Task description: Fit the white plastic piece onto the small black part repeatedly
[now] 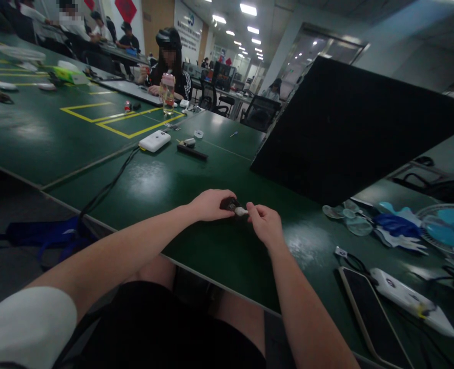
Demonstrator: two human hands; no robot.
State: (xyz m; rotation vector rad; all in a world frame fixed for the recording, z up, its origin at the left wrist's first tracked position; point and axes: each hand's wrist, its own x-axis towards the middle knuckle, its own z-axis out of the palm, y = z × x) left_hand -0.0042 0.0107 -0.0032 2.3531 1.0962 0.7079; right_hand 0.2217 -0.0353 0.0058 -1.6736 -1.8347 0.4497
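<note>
Left hand [213, 206] grasping a small dark part [227, 203] over the green table [207, 251], near its front edge; right hand [266, 224] pinching a small white piece [241, 211] at the dark part's end. The two are brought together, but whether they are joined cannot be told; neither is set down. Beyond, a black bar [192, 152], a metallic piece [189, 142] and a white ring [198, 134] lie unheld, near a white power bank [155, 141]

Grn tbl [219, 174] w/ phone [373, 313], btl [168, 95]
</note>
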